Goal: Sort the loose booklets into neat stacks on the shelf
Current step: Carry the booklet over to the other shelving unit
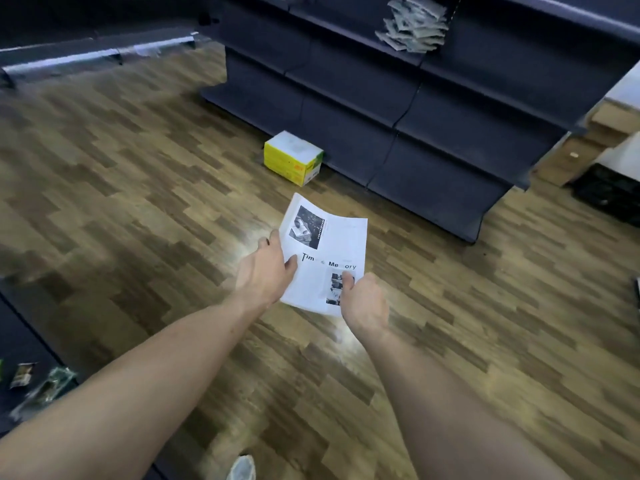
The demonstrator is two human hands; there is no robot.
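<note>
Head view, looking down past two bare forearms at a wood-plank floor (pixel 138 174). Both hands hold one white booklet (pixel 323 249) in the air above the floor, its cover printed with black-and-white photos and a title. The left hand (pixel 265 271) grips the booklet's left edge, thumb on the cover, fingers curled behind. The right hand (pixel 363 303) pinches the lower right corner, thumb pressed on a photo. Ahead stands a dark tiered shelf (pixel 398 109); an untidy pile of booklets (pixel 414 24) lies on one of its upper tiers. A yellow box (pixel 293 157) sits on the floor against the shelf's base. More loose paper items (pixel 41 384) lie at the lower left.
</note>
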